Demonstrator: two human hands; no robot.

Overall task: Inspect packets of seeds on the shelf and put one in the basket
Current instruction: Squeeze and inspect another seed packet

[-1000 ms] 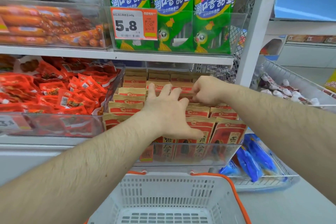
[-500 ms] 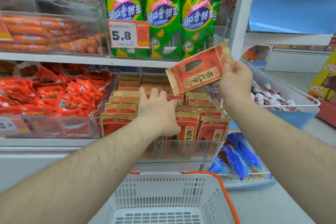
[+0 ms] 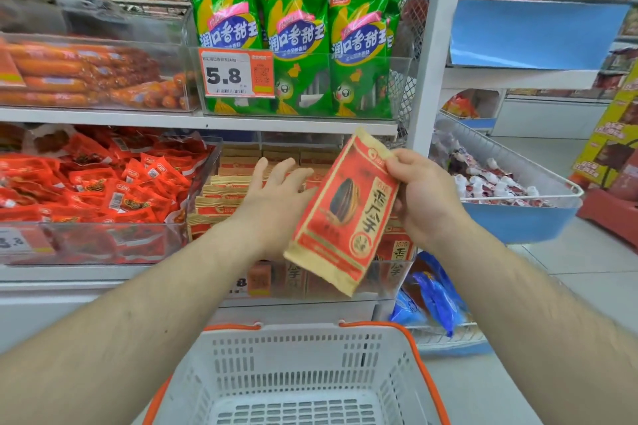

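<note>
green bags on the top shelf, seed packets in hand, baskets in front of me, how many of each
green bags: 3 fronts show, with the edge of another at the right
seed packet gripped by the right hand: 1
basket: 1
total: 5

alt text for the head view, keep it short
The right hand holds a red and tan sunflower seed packet tilted above a white basket, in front of a shelf bin of matching packets. The left hand reaches open-fingered towards that bin.
</note>
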